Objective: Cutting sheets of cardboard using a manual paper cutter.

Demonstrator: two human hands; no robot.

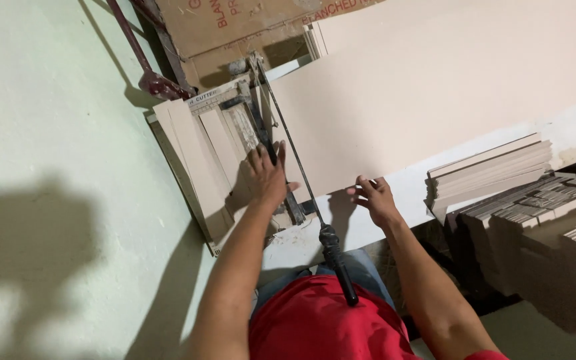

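- The left hand [266, 175] lies flat just left of the frame's centre, fingers spread and pressed down on the bed of a manual cutter [235, 133], gripping nothing
- The right hand [373, 197] sits right of centre with its fingers curled over the near edge of a large pale board [421, 100], thumb tucked beneath, so it pinches that edge
- The board fills the upper right of the frame; its left end lies across the cutter, next to the left hand
- A thin dark lever [295, 153] runs diagonally from the top centre down between the two hands, ending in a black handle [339, 263] at lower centre; neither hand touches it
- Narrow pale strips [195, 143] rest side by side on the cutter, left of the left hand
- A stack of cut boards [488, 172] lies at the right, and further bundles [541, 200] sit beyond it towards the right edge
- A brown cardboard box [235, 27] stands at the top centre
- The pale green floor [48, 100] takes up the left side
- The person's red shirt [321, 327] shows at the bottom centre
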